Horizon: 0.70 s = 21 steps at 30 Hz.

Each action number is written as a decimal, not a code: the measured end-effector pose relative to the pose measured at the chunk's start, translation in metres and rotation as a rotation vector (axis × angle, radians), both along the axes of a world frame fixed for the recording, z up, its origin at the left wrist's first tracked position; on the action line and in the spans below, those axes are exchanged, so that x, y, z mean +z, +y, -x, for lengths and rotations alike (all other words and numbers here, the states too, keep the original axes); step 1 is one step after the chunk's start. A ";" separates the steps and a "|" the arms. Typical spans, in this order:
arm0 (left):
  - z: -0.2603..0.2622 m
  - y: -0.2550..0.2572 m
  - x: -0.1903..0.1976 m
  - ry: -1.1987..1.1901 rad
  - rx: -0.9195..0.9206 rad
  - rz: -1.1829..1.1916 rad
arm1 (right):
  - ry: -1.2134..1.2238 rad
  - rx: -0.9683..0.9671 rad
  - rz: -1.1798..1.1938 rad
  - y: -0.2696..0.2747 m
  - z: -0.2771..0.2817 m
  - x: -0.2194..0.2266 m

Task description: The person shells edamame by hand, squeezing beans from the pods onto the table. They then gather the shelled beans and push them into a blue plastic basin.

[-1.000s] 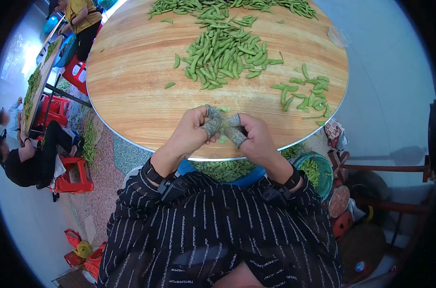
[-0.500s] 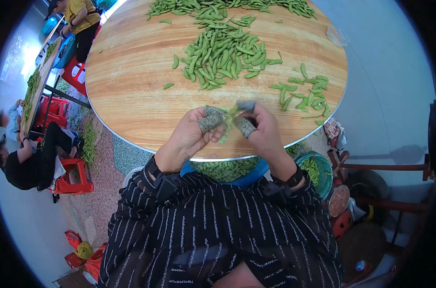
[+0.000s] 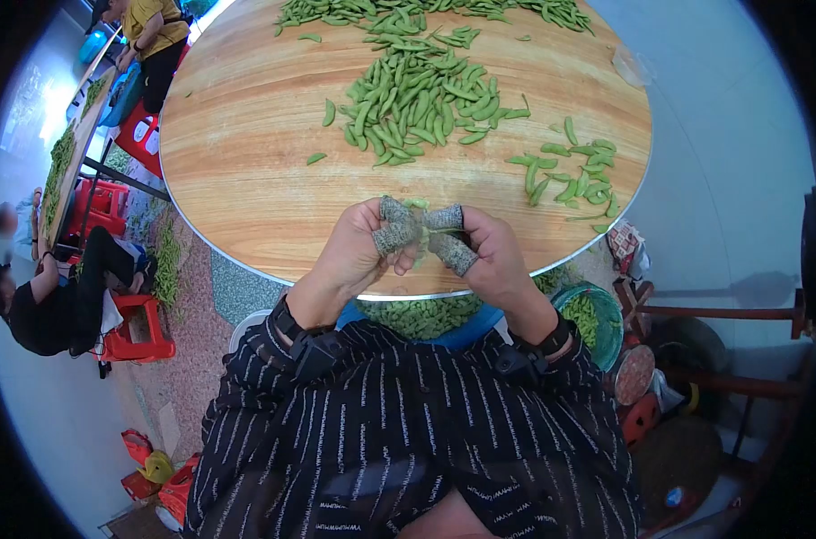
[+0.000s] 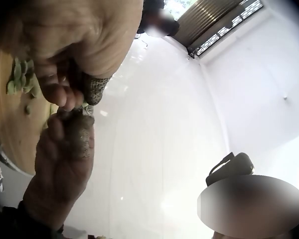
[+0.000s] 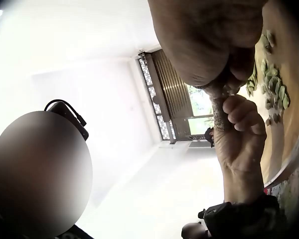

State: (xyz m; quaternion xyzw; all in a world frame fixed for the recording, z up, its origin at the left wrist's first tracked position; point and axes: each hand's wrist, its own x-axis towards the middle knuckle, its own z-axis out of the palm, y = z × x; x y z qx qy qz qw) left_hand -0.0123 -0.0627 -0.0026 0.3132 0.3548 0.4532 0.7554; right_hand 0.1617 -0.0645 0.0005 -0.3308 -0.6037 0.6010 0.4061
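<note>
Both hands meet over the near edge of the round wooden table (image 3: 246, 189), with grey speckled covers on thumbs and index fingers. Between their fingertips is a green bean pod (image 3: 424, 235), partly hidden and slightly blurred. My left hand (image 3: 350, 247) pinches it from the left, the other fingers curled beneath. From the right, my right hand (image 3: 496, 260) holds it between thumb and index finger. In the left wrist view the right hand (image 4: 65, 159) faces the left hand (image 4: 85, 40), tips close together. A bit of green (image 3: 415, 204) shows just beyond the fingertips.
A large heap of bean pods (image 3: 417, 103) lies mid-table, with a smaller scatter (image 3: 592, 175) at the right. Below the table edge sits a blue basin (image 3: 484, 322) of shelled beans. A green bucket (image 3: 610, 337) stands right. People sit at another table (image 3: 89, 135) on the left.
My right hand's index finger lifted away from the thumb half a second ago and has come back down toward the left fingertips. The left hand stays nearly in place; the heaps are unchanged.
</note>
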 end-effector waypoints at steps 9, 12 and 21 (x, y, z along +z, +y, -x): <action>0.000 0.002 -0.001 0.063 -0.130 0.035 | -0.207 -0.092 -0.215 0.004 0.003 -0.018; 0.000 -0.001 0.002 0.498 -0.029 -0.274 | -0.097 -0.171 -0.032 0.002 0.010 -0.017; -0.011 -0.001 -0.007 0.469 0.055 -0.378 | -0.454 -0.312 -0.570 0.000 0.009 -0.013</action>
